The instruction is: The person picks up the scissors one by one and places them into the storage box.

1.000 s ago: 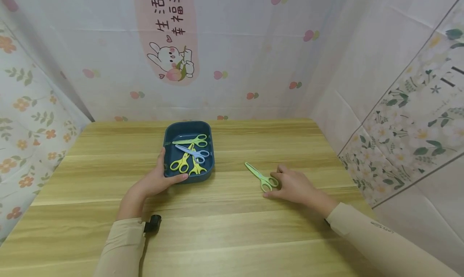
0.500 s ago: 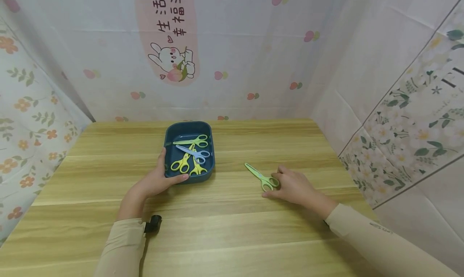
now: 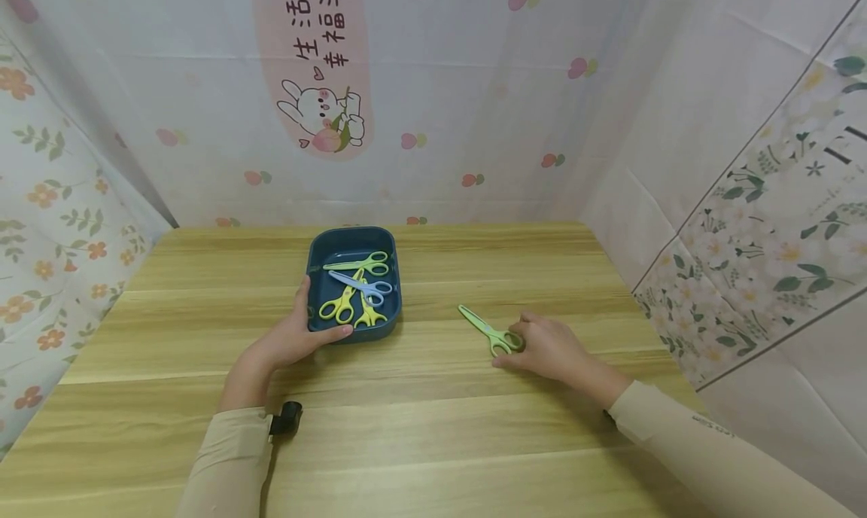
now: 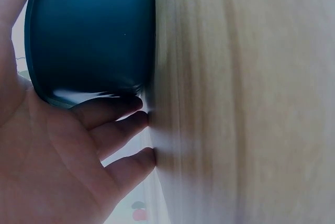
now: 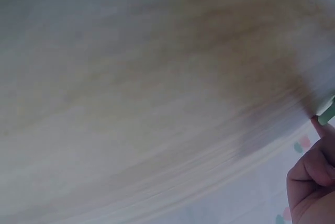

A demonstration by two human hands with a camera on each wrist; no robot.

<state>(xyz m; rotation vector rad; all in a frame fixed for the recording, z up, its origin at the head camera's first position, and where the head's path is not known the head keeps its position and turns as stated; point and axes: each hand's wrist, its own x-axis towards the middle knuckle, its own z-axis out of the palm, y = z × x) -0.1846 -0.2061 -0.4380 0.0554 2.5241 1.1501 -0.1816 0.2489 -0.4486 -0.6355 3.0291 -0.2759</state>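
Observation:
A dark blue rectangular box [image 3: 398,300] stands on the table, left of centre. Inside lie green scissors [image 3: 348,265], blue scissors [image 3: 357,284], yellow scissors [image 3: 348,294] and a second yellow pair [image 3: 369,316], overlapping. My left hand [image 3: 287,337] grips the box's near left corner, thumb along the near rim; the left wrist view shows its fingers [image 4: 112,135] bent at the wall [image 4: 94,35]. Farther right, another pair of green scissors [image 3: 477,322] points away to the left. My right hand [image 3: 552,348] pinches its handle loops; the right wrist view catches only a bit of green handle [image 5: 327,113].
The wood-grain table [image 3: 433,420] runs up to a patterned cloth backdrop [image 3: 460,111]. Similar printed sheets flank it on the left [image 3: 61,224] and right [image 3: 731,224]. A small black device [image 3: 287,418] is strapped at the left wrist.
The right hand and the green scissors under its fingers have shifted very slightly. The left hand and the box stay put.

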